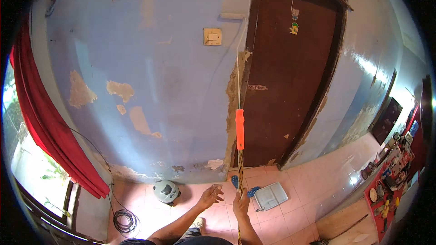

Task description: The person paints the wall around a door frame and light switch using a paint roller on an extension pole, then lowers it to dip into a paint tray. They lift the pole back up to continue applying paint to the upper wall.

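Paint roller [232, 16]: sitting at twelve o'clock, just above the light switch [212, 36], gripping the pole [240, 170] in the right hand [240, 205] only, with left hand [209, 198] released and loosely open, risking knocks to switch or door frame [255, 11] from one-handed wobble.

1. This looks like a room in a home.
2. A red curtain [51, 127] hangs beside a bright window [34, 156].
3. Small stickers [294, 28] decorate a brown door [290, 68], with a household light switch [212, 36] nearby.
4. Pink tiles [290, 211] cover the floor, where a helmet [165, 192] sits by the patchy blue wall [177, 81].
5. Assorted small items crowd a red surface [378, 215].
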The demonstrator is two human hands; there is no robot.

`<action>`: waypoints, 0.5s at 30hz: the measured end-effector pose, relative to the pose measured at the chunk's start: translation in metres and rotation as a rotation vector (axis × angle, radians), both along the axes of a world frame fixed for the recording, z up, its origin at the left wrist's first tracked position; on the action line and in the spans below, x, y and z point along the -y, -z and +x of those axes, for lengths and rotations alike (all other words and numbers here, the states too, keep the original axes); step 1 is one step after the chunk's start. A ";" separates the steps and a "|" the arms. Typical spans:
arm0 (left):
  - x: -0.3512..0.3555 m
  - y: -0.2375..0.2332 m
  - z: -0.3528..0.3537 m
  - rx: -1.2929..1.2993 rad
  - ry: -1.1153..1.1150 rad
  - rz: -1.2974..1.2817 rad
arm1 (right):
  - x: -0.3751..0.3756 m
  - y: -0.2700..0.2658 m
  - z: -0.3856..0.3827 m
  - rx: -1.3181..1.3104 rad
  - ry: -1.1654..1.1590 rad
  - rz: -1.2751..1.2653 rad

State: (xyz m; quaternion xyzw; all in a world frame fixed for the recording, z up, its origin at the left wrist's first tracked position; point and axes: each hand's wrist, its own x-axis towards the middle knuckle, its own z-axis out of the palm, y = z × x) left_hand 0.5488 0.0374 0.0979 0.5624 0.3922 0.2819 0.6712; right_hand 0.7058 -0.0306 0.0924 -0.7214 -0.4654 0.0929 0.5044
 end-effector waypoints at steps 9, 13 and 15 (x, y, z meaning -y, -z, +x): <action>0.010 -0.007 0.014 0.015 0.085 0.016 | -0.029 -0.066 -0.001 0.003 0.019 0.038; 0.006 -0.001 0.009 0.015 0.055 0.011 | -0.016 -0.017 0.004 -0.020 0.006 0.049; 0.001 0.009 0.004 0.009 0.036 0.007 | 0.001 0.001 0.002 -0.019 -0.005 -0.008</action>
